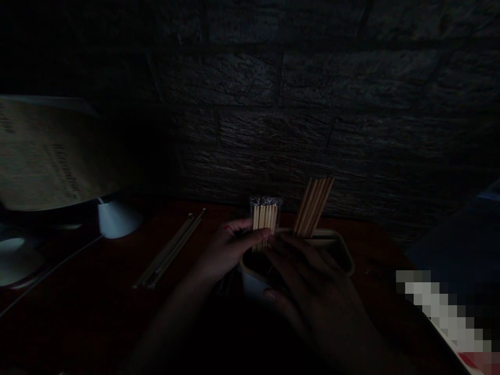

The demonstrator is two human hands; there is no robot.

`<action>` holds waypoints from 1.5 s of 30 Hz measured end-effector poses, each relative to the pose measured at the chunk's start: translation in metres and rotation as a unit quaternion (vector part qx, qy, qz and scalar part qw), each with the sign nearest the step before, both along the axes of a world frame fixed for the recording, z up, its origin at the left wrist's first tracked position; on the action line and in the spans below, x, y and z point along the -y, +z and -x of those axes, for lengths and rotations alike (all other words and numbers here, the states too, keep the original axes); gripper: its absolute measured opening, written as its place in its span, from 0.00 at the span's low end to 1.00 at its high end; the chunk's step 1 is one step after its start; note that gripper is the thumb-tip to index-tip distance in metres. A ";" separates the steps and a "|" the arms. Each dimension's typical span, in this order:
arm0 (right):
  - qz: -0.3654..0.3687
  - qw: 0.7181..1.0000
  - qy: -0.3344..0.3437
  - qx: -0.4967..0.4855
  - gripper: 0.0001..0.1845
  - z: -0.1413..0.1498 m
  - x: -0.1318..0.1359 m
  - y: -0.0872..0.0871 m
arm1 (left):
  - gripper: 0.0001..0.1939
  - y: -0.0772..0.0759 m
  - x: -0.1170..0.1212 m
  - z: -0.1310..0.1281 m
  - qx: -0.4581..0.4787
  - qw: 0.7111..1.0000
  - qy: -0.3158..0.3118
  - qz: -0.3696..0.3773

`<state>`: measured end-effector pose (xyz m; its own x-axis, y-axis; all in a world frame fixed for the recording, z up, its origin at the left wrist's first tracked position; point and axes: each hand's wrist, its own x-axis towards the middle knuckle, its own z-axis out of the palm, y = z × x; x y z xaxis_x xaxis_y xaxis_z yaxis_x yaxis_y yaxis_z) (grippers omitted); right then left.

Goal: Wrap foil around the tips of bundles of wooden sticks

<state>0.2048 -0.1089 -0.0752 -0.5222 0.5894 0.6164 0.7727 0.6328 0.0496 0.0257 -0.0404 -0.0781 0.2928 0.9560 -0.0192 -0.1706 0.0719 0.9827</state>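
Plastic-wrapped chopsticks (265, 213) stand side by side in my left hand (230, 246), its thumb pressed across them. Their lower ends drop into the left part of a light-coloured rectangular box (255, 286). My right hand (316, 281) reaches over the front of that box with its fingers stretched and the thumb apart. Its fingertips are close to the wrapped chopsticks; whether they touch is too dark to tell. Several brown wooden chopsticks (313, 205) lean upright at the back of the box. My right hand hides much of the box.
More wrapped chopsticks (172, 250) lie on the dark wooden table (94, 323) to the left. A lamp with a printed paper-like shade (50, 156) and a white base (117, 219) stands beyond, its cord crossing the table. A dark stone-look wall (250, 120) rises behind.
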 end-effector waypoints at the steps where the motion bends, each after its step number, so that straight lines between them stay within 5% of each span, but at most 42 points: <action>1: 0.002 1.000 0.002 -0.001 0.24 0.000 0.000 0.000 | 0.09 0.000 0.000 0.000 0.003 1.000 0.002 -0.003; 28: 0.043 0.997 0.014 -0.063 0.24 -0.004 0.002 -0.005 | 0.21 -0.001 -0.001 -0.001 -0.032 0.999 0.034 -0.013; 33: 0.073 0.985 0.034 -0.153 0.12 -0.011 0.001 0.026 | 0.21 -0.006 -0.005 0.001 -0.054 0.997 0.041 -0.033; 36: 0.063 0.949 -0.028 -0.309 0.05 -0.021 -0.011 0.060 | 0.23 -0.007 -0.005 0.001 -0.044 0.998 0.042 -0.016; 38: 0.029 0.903 -0.031 -0.427 0.20 -0.031 -0.025 0.078 | 0.23 -0.008 -0.005 0.002 -0.034 0.999 0.032 -0.019; 40: 0.077 0.878 0.014 -0.472 0.40 -0.041 -0.040 0.085 | 0.24 -0.008 -0.004 0.002 -0.027 0.999 0.030 -0.025; 42: 0.191 0.857 0.062 -0.475 0.49 -0.052 -0.052 0.076 | 0.24 -0.008 -0.004 0.003 -0.015 0.999 0.027 -0.036; 45: 0.328 0.816 0.084 -0.469 0.58 -0.068 -0.059 0.040 | 0.26 -0.006 -0.003 0.002 -0.001 0.999 0.027 -0.043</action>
<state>0.2733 -0.0498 -0.0354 -0.1092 0.9221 0.3712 0.1760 0.3854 -0.9058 0.0237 -0.0371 -0.0844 0.2399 0.9687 0.0635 -0.1697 -0.0226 0.9852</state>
